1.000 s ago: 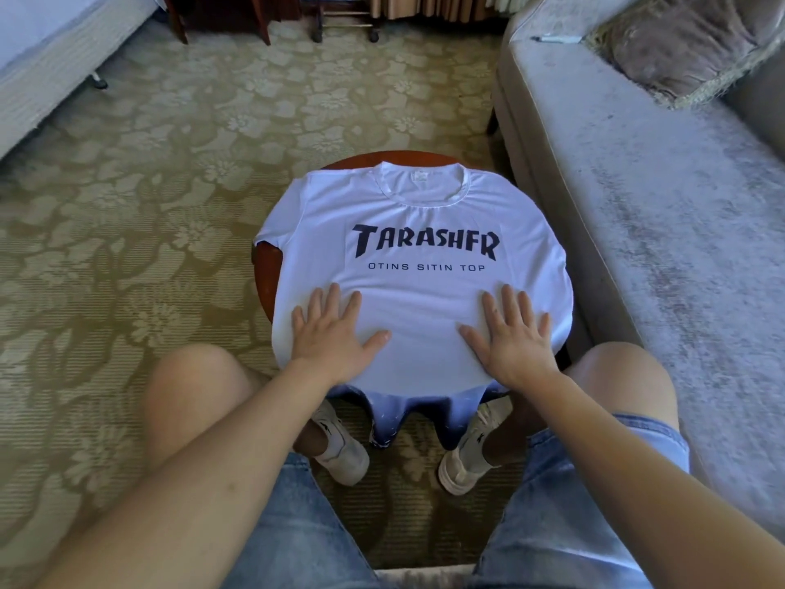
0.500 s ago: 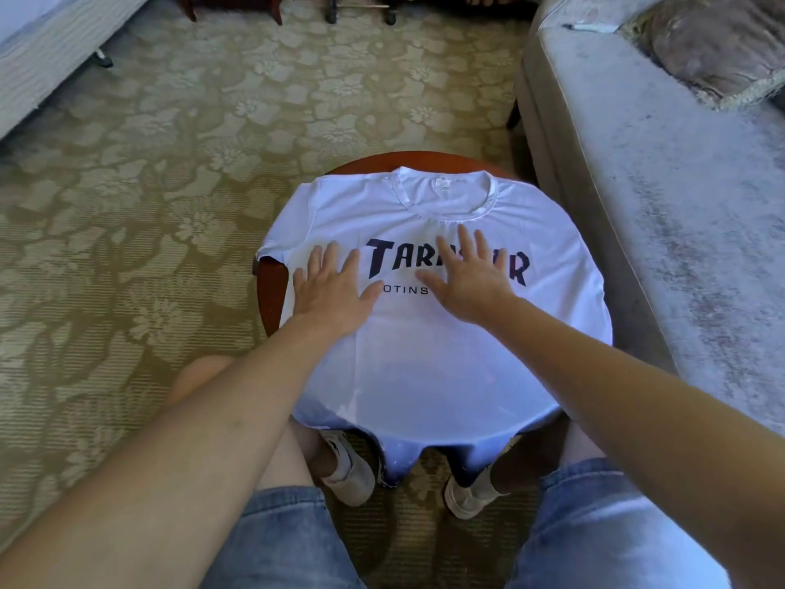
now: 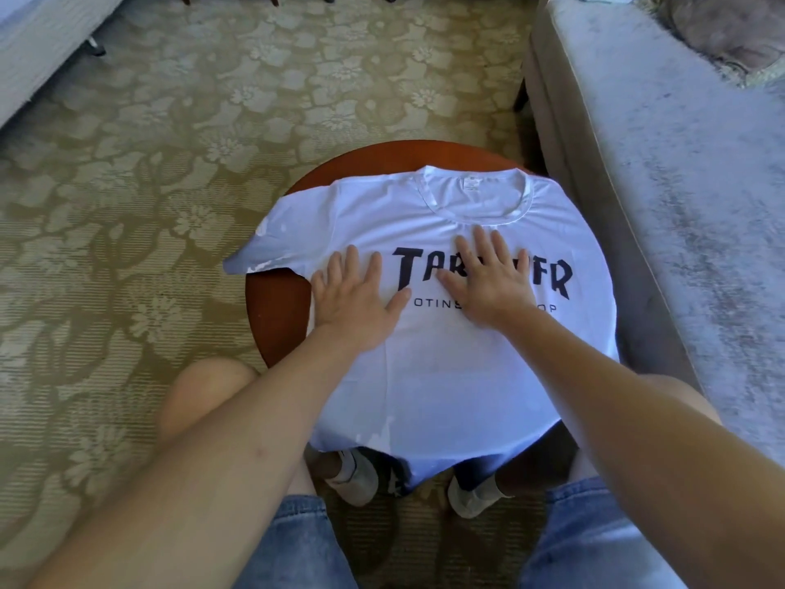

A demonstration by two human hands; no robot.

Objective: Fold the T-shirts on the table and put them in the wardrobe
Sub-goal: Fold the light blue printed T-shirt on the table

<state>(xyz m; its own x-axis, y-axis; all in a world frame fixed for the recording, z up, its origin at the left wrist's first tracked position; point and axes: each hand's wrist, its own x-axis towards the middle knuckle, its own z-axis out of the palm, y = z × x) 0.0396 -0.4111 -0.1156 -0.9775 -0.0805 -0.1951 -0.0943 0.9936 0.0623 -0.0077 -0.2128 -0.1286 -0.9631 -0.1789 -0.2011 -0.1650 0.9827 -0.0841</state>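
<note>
A white T-shirt point(image 3: 446, 376) with black lettering lies face up, spread over a small round brown table point(image 3: 276, 316), collar at the far side and hem hanging over the near edge. My left hand point(image 3: 354, 299) lies flat on the shirt's left chest, fingers straight and spread. My right hand point(image 3: 488, 278) presses flat on the middle of the lettering and covers several letters. The left sleeve sticks out past the table's left rim.
A grey sofa point(image 3: 679, 206) stands close along the table's right side, with a cushion point(image 3: 730, 31) at its far end. A bed edge point(image 3: 38, 48) is at the far left. Patterned carpet point(image 3: 170, 163) lies all around. My knees flank the table.
Both hands slid up the shirt from near the hem to the chest, then a little further toward the collar. The view has tilted down and closer.
</note>
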